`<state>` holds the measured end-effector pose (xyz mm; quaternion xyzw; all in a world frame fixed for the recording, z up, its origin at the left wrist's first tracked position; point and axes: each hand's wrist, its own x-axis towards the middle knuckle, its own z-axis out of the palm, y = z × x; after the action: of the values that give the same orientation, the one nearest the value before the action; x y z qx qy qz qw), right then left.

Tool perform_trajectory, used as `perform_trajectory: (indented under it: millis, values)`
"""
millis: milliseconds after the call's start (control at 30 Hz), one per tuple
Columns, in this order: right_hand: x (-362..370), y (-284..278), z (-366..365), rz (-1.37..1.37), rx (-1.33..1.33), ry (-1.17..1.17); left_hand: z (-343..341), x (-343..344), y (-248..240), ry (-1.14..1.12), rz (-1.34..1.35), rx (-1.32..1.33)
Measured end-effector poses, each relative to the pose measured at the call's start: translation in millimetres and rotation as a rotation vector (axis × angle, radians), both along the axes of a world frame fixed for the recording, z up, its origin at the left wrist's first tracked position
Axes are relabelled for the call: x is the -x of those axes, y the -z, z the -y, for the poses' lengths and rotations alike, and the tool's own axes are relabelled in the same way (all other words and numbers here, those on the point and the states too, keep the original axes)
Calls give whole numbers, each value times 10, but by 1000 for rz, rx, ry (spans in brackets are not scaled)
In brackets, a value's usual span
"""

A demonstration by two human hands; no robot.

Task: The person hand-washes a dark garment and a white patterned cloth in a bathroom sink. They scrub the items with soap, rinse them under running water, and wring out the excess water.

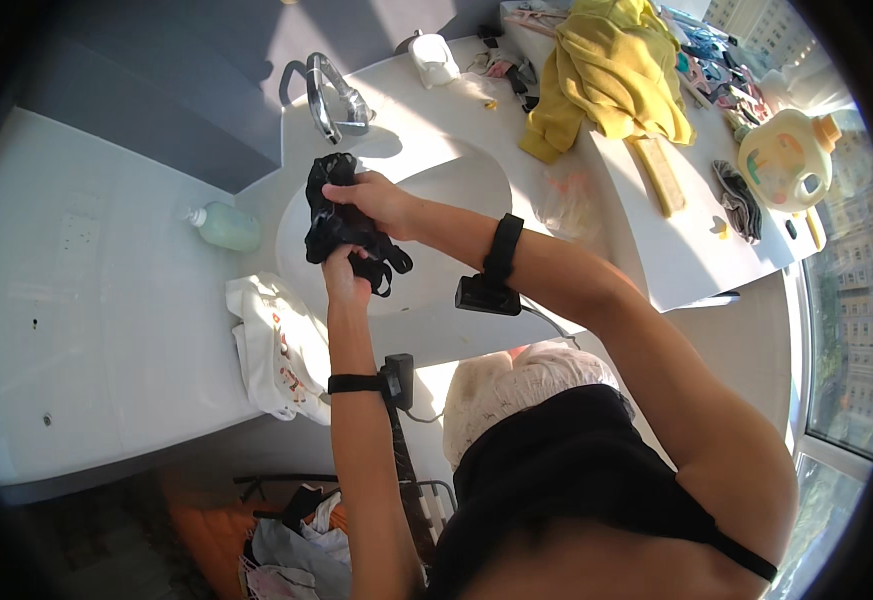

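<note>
A bunched black garment with thin straps (329, 222) hangs over the white washbasin (456, 180), just in front of the chrome faucet (328, 100). Its exact kind does not show in the crumpled cloth. My right hand (378, 203) grips the upper part, thumb pressed on top. Lower down, my left hand (348, 275) is closed on the near side of the cloth, its fingers partly hidden by the folds. Two strap loops dangle beside my left hand. Whether water runs from the faucet I cannot tell.
Left of the basin lie a pale green bottle (228, 227) and a white printed cloth (274, 345) draped over the counter edge. Rightward are a yellow garment (611, 75), a wooden washing block (659, 176), dark folded cloth (737, 203) and a cream detergent jug (786, 160). A laundry basket (441, 495) stands below.
</note>
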<state>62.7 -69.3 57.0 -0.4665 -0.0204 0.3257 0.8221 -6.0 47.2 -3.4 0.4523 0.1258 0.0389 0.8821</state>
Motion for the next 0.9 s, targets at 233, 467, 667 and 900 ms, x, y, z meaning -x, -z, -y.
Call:
perform_trajectory:
  millis: [233, 467, 667, 900]
  values:
    - [241, 460, 320, -65, 242, 183, -157, -354, -61, -6, -69, 278]
    - [234, 524, -5, -360, -331, 199, -104, -585, 20, -117, -136, 318]
    - [-146, 860, -128, -103, 246, 750, -201, -736, 135, 230, -187, 124]
    - [-463, 494, 140, -45, -114, 892, -86, -606, -74, 517, 267, 268]
